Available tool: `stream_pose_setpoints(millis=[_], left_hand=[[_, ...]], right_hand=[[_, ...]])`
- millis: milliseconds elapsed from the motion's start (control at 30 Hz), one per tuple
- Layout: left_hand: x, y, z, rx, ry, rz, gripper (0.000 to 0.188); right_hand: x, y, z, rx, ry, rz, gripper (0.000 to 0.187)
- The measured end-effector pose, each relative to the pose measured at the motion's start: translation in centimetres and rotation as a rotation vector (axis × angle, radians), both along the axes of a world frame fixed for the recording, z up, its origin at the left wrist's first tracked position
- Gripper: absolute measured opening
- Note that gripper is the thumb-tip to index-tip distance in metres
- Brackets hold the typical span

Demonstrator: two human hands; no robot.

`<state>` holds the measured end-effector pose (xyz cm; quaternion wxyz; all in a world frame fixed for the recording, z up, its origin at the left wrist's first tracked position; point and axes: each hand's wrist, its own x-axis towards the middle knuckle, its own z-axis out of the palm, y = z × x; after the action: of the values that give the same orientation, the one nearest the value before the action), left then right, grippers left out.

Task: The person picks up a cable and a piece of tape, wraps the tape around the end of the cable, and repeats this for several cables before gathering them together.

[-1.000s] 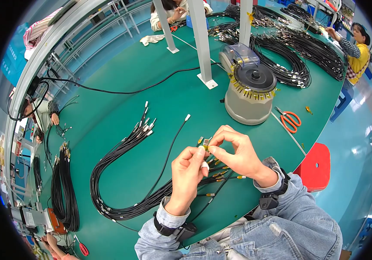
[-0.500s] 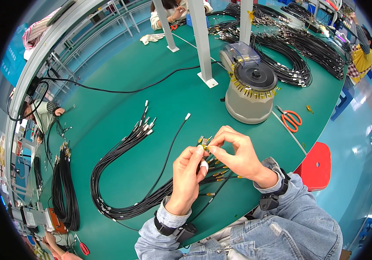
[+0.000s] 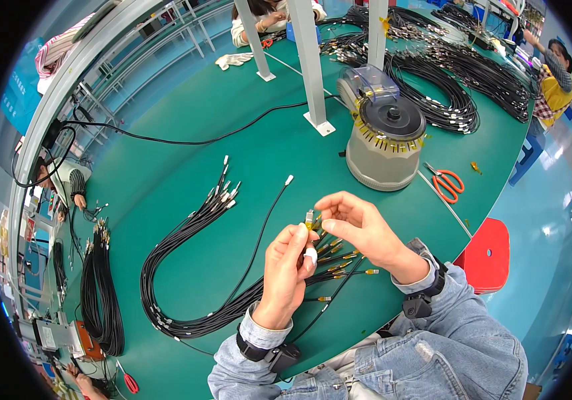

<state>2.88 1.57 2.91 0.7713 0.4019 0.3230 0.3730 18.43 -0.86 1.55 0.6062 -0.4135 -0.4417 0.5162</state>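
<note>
1. pinching, between thumb and forefinger of the bare left hand [image 3: 284, 273], a small silver metal connector with a yellow-taped neck [image 3: 309, 218].
2. should handle as light, stiff at the metal end, perhaps slippery there; probably easy to dent if squeezed hard.
3. best held by the taped neck, for grip, leaving the bare metal untouched.
4. sits just beyond the left fingertips, at one o'clock from that hand, pointing roughly toward twelve.
5. holding the bare right hand [image 3: 362, 233] at about four o'clock from the connector, with fingers loosely curled, thumb and forefinger parted; cannot tell whether touching.
6. visible at nine o'clock from the left hand: a curved bundle of thin black cables [image 3: 150, 280] on the smooth green tabletop [image 3: 172, 167].
</note>
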Motion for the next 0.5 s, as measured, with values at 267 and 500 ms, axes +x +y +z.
stream_pose_setpoints(millis=[267, 500], left_hand=[[0.17, -0.08, 0.06, -0.024, -0.003, -0.002, 0.022], [0.37, -0.16, -0.33, -0.019, -0.001, 0.039, 0.020]], right_hand=[[0.10, -0.18, -0.31, -0.034, 0.024, 0.098, 0.014], [-0.23, -0.38, -0.20, 0.173, -0.152, -0.025, 0.011]])
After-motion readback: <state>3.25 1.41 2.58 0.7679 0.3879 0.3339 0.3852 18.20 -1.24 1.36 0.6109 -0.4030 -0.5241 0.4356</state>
